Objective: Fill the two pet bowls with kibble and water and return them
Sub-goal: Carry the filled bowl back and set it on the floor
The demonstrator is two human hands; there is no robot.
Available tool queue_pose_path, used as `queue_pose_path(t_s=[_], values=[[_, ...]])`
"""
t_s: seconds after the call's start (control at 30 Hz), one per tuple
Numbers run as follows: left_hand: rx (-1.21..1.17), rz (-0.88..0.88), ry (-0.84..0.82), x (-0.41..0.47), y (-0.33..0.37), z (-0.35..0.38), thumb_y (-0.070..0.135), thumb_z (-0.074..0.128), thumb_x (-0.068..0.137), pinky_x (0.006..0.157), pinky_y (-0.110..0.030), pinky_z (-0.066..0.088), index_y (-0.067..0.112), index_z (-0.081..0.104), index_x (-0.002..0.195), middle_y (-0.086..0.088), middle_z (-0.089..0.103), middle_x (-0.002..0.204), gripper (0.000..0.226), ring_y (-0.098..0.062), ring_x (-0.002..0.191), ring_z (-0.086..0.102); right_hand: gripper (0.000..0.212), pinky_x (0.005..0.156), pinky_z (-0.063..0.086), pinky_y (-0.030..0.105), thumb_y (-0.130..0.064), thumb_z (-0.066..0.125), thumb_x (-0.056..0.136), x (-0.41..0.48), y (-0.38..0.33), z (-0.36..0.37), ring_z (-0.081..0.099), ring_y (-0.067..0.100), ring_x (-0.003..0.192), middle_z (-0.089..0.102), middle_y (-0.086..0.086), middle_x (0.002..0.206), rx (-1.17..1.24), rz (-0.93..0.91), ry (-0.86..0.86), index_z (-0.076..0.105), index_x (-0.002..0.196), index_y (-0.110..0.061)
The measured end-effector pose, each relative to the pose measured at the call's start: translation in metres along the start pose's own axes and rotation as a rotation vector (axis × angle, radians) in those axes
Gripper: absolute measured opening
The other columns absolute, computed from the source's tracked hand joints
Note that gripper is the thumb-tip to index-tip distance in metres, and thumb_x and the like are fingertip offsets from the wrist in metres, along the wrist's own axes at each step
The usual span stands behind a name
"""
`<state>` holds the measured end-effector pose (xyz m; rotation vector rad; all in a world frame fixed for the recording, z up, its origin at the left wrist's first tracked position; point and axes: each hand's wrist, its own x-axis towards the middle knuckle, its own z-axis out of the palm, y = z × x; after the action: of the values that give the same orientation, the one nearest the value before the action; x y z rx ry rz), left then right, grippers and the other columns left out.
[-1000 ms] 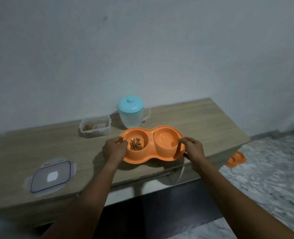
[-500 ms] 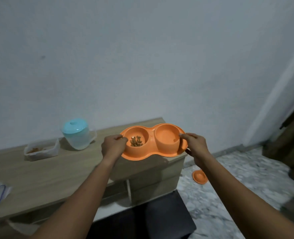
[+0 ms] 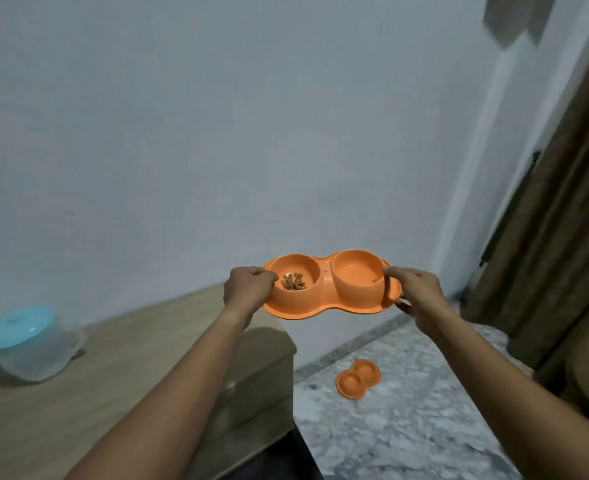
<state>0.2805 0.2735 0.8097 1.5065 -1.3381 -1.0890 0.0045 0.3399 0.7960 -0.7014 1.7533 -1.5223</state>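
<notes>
Both hands grip double bowl point(image 3: 331, 287) | left hand point(image 3: 248, 285) kibble end | right hand point(image 3: 416, 294) opposite end

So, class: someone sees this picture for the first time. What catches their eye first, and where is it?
First, the orange double pet bowl held up mid-air in the centre, left hand and right hand gripping its ends, kibble in the left cup. Next, a second orange double bowl on the marbled floor below. Last, the teal-lidded jug on the wooden counter, far left.
</notes>
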Motion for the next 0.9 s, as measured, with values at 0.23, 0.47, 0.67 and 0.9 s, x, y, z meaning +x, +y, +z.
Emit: queue_pose_path(t_s=[0.23,0.47,0.67,0.9], values=[[-0.059,0.019,-0.129,0.055,0.029,0.093,0.021,0.067,0.077,0.069,-0.032,0.051,0.02,0.075,0.083,0.0,0.07,0.093,0.01,-0.02,0.085,0.064,0.021,0.069,0.053,0.035,-0.028,0.076,0.087,0.075,-0.013,-0.052,0.063,0.022,0.082,0.072,0.012,0.089,-0.02,-0.016,0.115,0.075,0.099,-0.011],[-0.085,0.022,-0.225,0.121,0.049,0.185,0.019,0.07,0.078,0.084,-0.038,0.055,0.024,0.073,0.082,0.001,0.068,0.103,0.006,-0.021,0.097,0.063,0.019,0.057,0.042,0.028,-0.025,0.076,0.087,0.153,-0.019,-0.091,0.053,0.022,0.062,0.059,-0.003,0.049,-0.051,0.018,0.183,0.067,0.073,-0.015],[-0.091,-0.019,-0.232,0.168,0.03,0.246,0.021,0.072,0.079,0.095,-0.04,0.052,0.015,0.071,0.113,-0.002,0.065,0.12,0.034,-0.021,0.109,0.06,0.015,0.066,0.054,0.034,-0.024,0.076,0.085,0.223,-0.004,-0.101,0.064,0.026,0.077,0.069,0.011,0.077,-0.088,0.068,0.206,0.076,0.091,-0.01],[-0.064,-0.116,-0.132,0.211,-0.013,0.288,0.019,0.072,0.08,0.096,-0.036,0.05,0.015,0.068,0.122,-0.004,0.063,0.127,0.042,-0.021,0.112,0.059,0.018,0.074,0.055,0.037,-0.019,0.071,0.09,0.313,0.04,-0.08,0.066,0.024,0.092,0.072,0.008,0.096,-0.136,0.156,0.061,0.073,0.106,-0.011]])
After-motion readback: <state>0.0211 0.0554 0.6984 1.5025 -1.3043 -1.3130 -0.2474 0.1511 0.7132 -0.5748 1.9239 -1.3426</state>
